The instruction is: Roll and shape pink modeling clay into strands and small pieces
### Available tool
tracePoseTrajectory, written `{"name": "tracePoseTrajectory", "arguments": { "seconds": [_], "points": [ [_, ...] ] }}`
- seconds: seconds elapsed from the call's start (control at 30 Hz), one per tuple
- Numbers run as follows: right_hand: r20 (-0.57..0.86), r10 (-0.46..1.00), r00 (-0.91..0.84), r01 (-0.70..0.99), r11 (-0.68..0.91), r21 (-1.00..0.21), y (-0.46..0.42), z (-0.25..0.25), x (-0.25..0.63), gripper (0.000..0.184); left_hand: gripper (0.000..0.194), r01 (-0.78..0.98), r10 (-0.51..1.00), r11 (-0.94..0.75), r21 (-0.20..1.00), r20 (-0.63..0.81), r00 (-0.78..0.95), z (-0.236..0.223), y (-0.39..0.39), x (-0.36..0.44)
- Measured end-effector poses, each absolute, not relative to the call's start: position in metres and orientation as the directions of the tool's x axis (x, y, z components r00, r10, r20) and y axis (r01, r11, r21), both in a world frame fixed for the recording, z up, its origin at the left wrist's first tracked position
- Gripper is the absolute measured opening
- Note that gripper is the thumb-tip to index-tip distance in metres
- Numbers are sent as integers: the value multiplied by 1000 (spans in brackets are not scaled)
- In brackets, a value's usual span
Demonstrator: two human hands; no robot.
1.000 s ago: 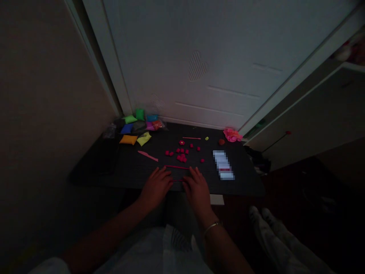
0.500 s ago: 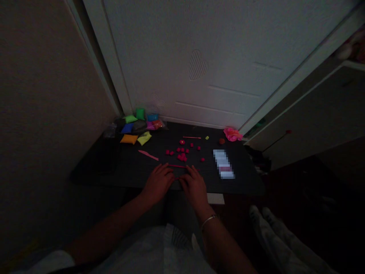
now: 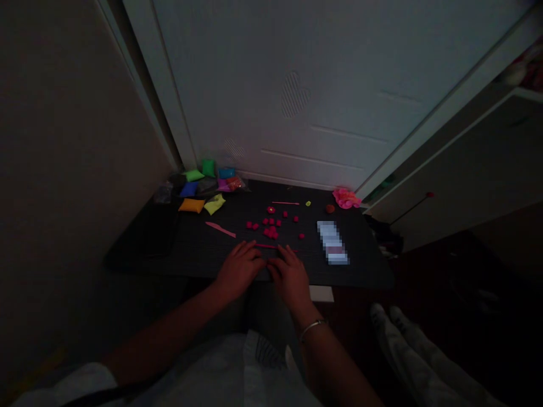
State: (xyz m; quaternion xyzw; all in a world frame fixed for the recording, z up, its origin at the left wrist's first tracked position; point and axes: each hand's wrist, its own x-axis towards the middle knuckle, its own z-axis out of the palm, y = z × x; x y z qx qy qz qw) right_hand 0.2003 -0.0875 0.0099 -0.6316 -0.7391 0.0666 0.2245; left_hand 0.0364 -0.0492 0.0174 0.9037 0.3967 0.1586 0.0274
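Both my hands are close together over the front of the dark table. My left hand (image 3: 240, 268) has its fingers bent forward and its thumb side turned to the right hand. My right hand (image 3: 290, 277) faces it, thumb and forefinger drawn together. A small piece of pink clay between the thumbs is almost wholly covered by the fingers. Just beyond, a long thin pink clay strip (image 3: 266, 246) lies across the table, its right part passing by my right fingertips. Several small pink clay lumps (image 3: 271, 232) lie farther back.
A pink modelling knife (image 3: 220, 229) lies left, and a thin pink stick (image 3: 285, 203) farther back. Coloured clay packets (image 3: 192, 206) fill the back left. At right are a blurred-out phone-like panel (image 3: 333, 243), a brown-red ball (image 3: 330, 208) and a pink flower-like piece (image 3: 347, 198).
My hands have come slightly closer together. The short pink clay piece that showed between my thumbs is now mostly hidden. The things on the table have not moved.
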Motion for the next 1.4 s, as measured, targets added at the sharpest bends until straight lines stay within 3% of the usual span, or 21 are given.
{"name": "tracePoseTrajectory", "arguments": {
  "seconds": [0.17, 0.3, 0.53, 0.73, 0.93, 1.1, 1.4],
  "points": [
    [276, 942, -191, 910, 275, -309, -96, 5, 206, 40, 37, 716, 716, -689, 108, 252, 651, 12, -59, 34],
    [226, 941, -251, 917, 306, -256, -109, 3, 201, 43, 43, 721, 727, -684, 115, 187, 660, 9, -78, 39],
    [198, 966, -167, 948, 213, -236, -122, 5, 190, 43, 47, 738, 747, -664, 121, 152, 648, 8, -83, 43],
    [208, 963, -169, 948, 217, -233, -122, 4, 193, 44, 49, 640, 647, -762, 96, 107, 755, 10, -72, 29],
    [267, 961, -79, 960, 145, -239, -125, 12, 193, 49, 53, 787, 779, -612, 79, 230, 583, 13, -73, 15],
    [232, 960, -155, 939, 216, -268, -112, 15, 176, 47, 50, 766, 760, -639, 67, 211, 615, 7, -74, 7],
    [195, 969, -152, 942, 202, -270, -114, 2, 168, 51, 49, 740, 736, -670, 56, 181, 653, 5, -62, 6]
  ]
}}
